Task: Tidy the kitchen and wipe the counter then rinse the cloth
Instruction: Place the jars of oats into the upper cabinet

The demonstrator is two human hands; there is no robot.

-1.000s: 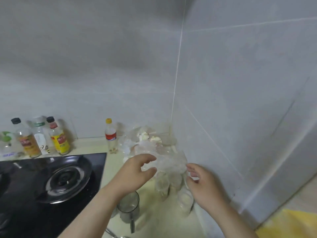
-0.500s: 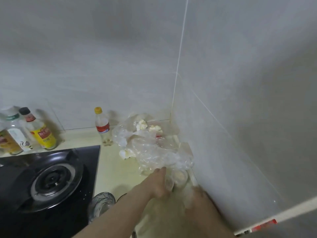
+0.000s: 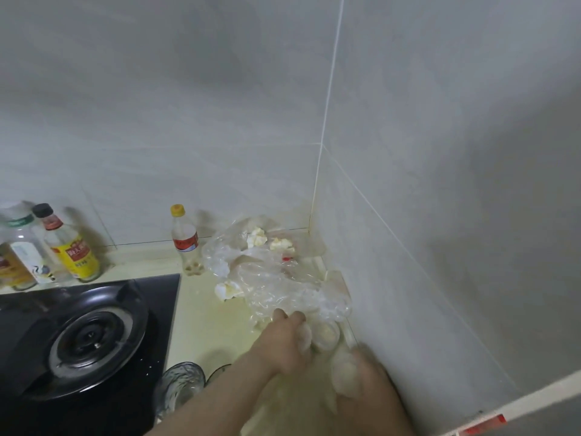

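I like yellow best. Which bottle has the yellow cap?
The small red-labelled bottle standing alone at the back wall, between the stove and the crumpled plastic bag. The black-capped bottle and green-capped bottle stand together far left.

Home kitchen: gas stove (image 3: pixel 91 338), condiment bottles (image 3: pixel 74 247).

No text I can read. Black-capped glass bottle with yellow label (image 3: pixel 75 251): characters blurred. Yellow-capped clear plastic bottle with red label (image 3: pixel 185 242): same.
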